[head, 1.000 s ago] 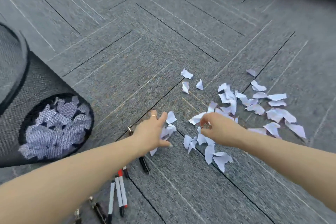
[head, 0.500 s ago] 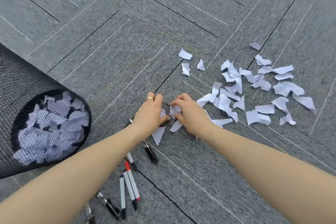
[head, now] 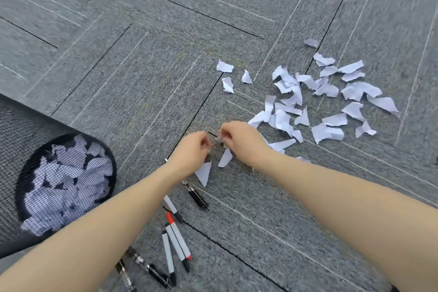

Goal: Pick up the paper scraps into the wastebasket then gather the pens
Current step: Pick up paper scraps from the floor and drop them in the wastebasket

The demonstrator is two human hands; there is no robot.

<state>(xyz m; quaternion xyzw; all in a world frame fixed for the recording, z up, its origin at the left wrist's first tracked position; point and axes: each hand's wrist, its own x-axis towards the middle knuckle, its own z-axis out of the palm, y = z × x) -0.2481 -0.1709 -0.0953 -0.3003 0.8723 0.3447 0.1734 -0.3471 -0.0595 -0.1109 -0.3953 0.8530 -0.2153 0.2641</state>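
I keep my left hand [head: 192, 150] and right hand [head: 239, 141] curled close, both pinching torn white paper scraps [head: 308, 99] off the grey carpet; I'd bunch more before lifting. Pens [head: 176, 242] lie nearest. At left, the black mesh wastebasket [head: 28, 125] already holds scraps.

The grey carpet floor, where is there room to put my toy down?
The grey carpet floor is bare beyond the black mesh wastebasket and left of the torn white paper scraps. Another bare patch lies between the right forearm and those scraps. It is crowded around both hands and the scattered pens.
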